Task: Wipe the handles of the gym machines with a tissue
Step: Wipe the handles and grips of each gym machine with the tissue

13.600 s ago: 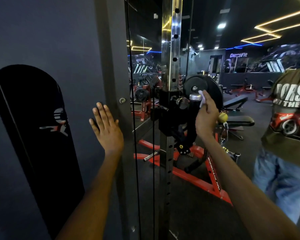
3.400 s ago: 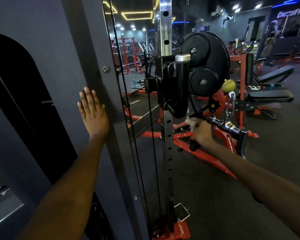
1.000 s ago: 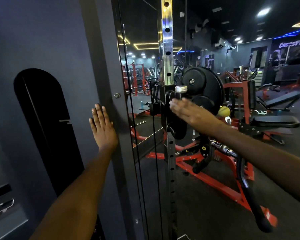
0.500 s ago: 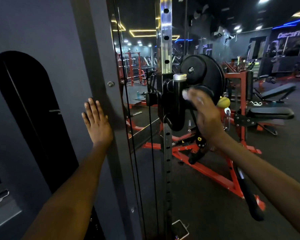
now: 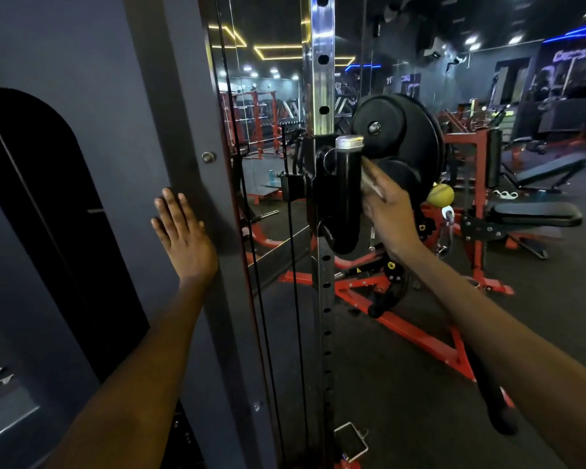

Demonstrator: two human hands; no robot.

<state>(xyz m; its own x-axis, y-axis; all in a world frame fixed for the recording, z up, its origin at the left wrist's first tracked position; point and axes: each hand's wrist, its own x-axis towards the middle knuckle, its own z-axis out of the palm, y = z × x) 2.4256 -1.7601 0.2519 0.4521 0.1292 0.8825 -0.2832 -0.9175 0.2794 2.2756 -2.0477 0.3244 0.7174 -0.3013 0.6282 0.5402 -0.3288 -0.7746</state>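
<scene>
The right hand (image 5: 388, 211) presses a pale tissue (image 5: 369, 184) against the right side of the black upright handle (image 5: 345, 191), which is mounted on the perforated steel post (image 5: 320, 79) of the cable machine, just below its silver cap (image 5: 349, 142). The fingers lie fairly straight along the handle, the tissue trapped under them rather than pinched — only a sliver of it shows, and the hand is blurred. The left hand (image 5: 183, 231) rests flat, fingers spread, on the grey panel (image 5: 122, 130) near its right edge, holding nothing.

The handle looks rigid and fixed, with a smooth coating, so it should take firm pressure without shifting. The tissue is thin and soft; it will likely bunch or tear if dragged hard. Best wrapped round the handle's middle — palm behind it — and drawn top to bottom. A black pulley (image 5: 400, 130) sits just behind.
</scene>
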